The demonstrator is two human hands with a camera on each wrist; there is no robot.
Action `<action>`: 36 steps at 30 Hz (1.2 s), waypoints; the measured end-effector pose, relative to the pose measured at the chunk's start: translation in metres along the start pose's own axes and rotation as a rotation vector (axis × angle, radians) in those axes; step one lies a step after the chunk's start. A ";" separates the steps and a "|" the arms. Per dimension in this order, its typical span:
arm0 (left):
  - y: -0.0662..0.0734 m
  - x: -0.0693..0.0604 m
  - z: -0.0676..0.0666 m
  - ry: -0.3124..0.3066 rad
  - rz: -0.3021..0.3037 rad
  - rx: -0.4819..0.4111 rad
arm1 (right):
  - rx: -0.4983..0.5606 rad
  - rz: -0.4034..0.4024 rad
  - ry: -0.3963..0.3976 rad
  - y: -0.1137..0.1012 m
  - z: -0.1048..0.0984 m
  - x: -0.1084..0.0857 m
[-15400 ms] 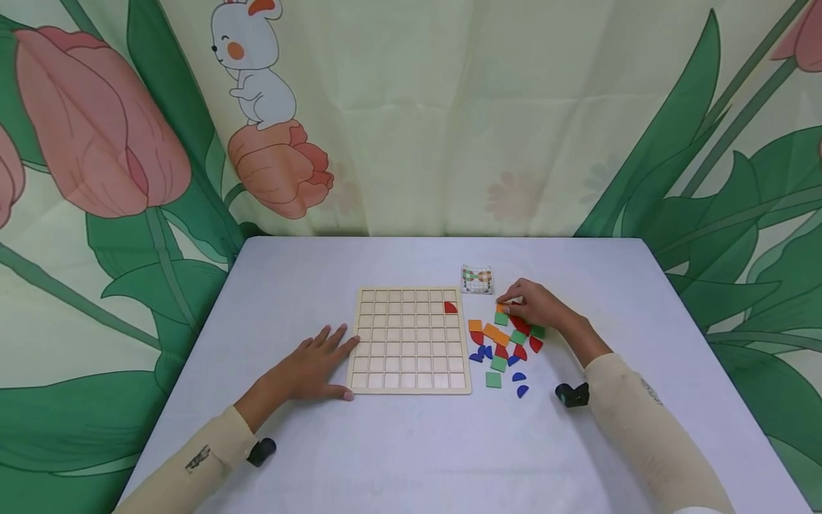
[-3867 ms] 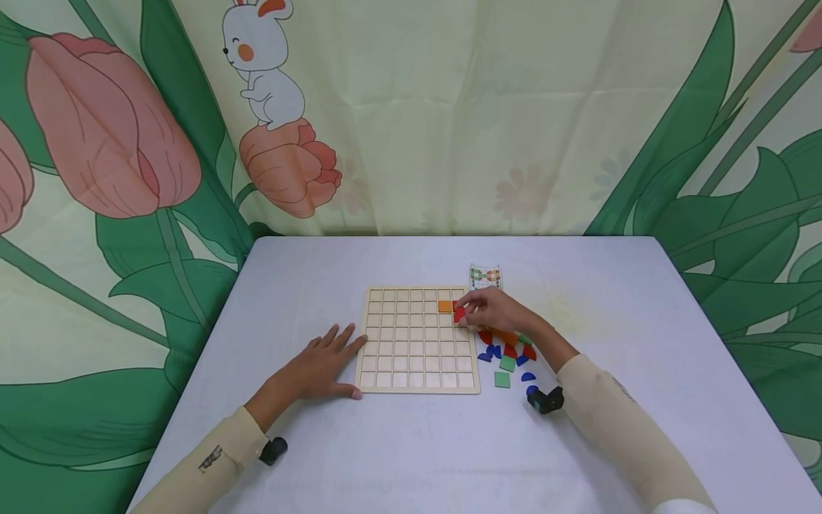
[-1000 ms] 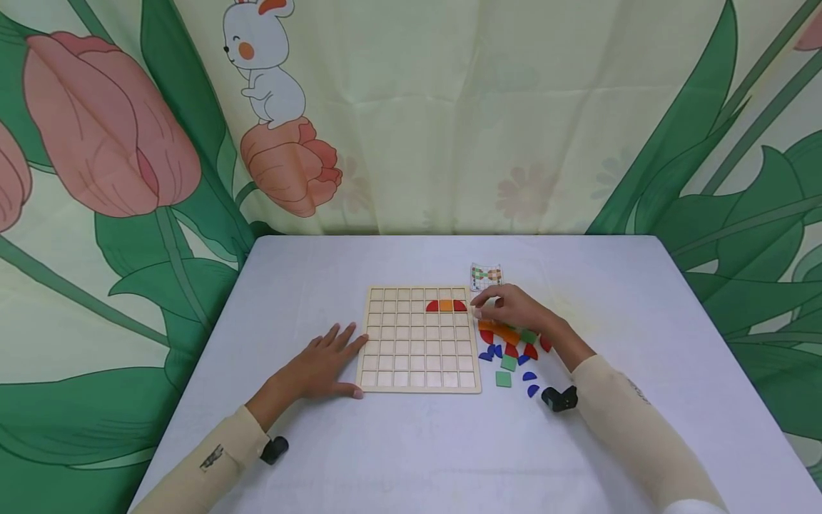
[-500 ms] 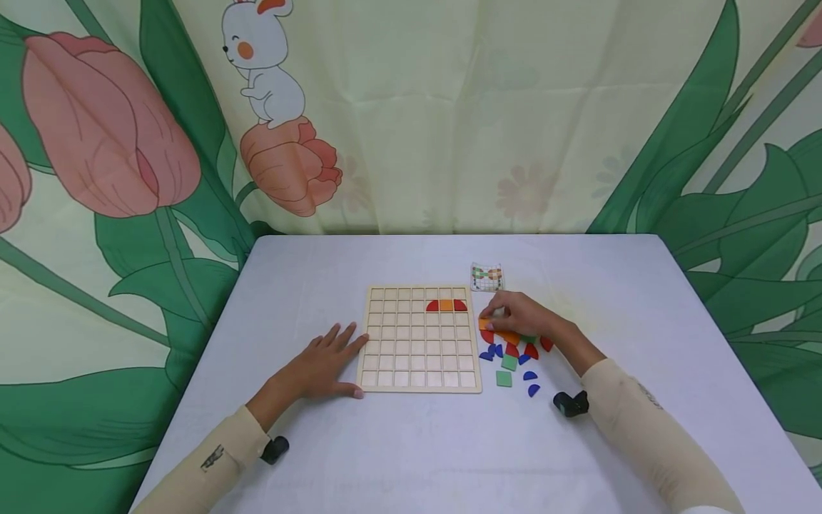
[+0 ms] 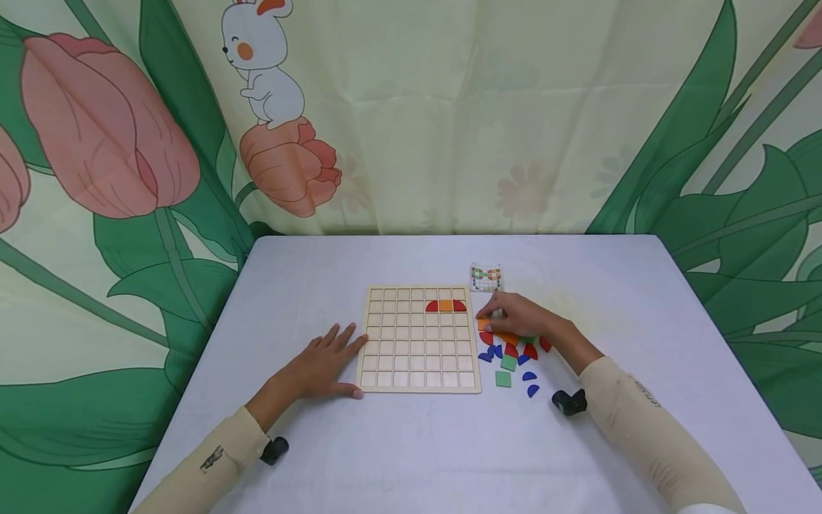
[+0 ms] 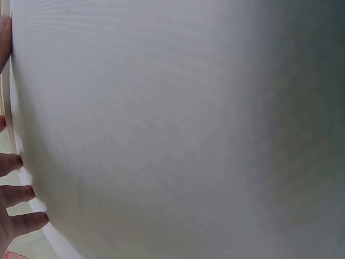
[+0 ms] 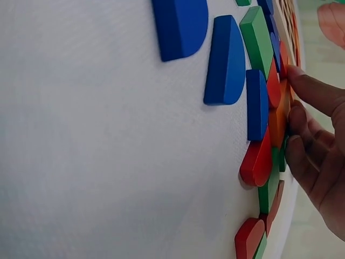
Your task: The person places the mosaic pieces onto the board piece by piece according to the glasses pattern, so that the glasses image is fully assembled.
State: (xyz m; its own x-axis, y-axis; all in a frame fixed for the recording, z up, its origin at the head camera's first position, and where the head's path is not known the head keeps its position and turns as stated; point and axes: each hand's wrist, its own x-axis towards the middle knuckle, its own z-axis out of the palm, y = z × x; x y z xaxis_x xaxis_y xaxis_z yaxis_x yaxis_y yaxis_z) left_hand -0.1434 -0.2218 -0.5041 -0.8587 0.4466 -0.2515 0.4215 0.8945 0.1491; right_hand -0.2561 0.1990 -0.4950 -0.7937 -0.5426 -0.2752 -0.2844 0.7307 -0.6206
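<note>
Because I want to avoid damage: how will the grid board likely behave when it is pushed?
The board is probably stiff, since its edges look straight. Lying flat, it seems unlikely to tip. The orange piece sits within its grid, so probably travels along.

Soft, even light kept the head view bright, with a faint shadow on the pale desk point(image 5: 417, 450) beside the right sleeve point(image 5: 655, 428). The left wrist view was dimmer and greyer, its right side sinking into dark, out-of-focus blur. In the right wrist view, 2 large blue pieces point(image 7: 225, 62) showed clear edges, while the backdrop point(image 7: 307, 233) beyond the right grip point(image 7: 328, 156) looked hazy.
</note>
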 end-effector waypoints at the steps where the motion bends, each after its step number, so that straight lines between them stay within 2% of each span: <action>1: 0.000 0.000 0.000 0.001 0.001 0.000 | -0.001 0.004 0.002 0.000 0.000 0.000; 22: -0.001 0.003 0.001 -0.011 -0.014 0.009 | 0.059 0.014 0.033 -0.006 0.010 0.003; 31: 0.002 0.002 -0.002 -0.034 -0.011 -0.022 | 0.075 0.012 0.057 -0.012 0.009 -0.003; 36: 0.004 0.002 -0.004 -0.053 -0.011 -0.033 | 0.091 -0.024 0.060 -0.010 0.010 -0.006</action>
State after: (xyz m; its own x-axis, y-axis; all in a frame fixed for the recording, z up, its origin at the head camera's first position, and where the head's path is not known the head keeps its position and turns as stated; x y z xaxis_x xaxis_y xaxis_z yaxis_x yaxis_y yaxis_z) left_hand -0.1446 -0.2177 -0.4999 -0.8462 0.4382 -0.3033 0.4018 0.8984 0.1772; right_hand -0.2435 0.1907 -0.4943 -0.8187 -0.5316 -0.2170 -0.2554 0.6757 -0.6915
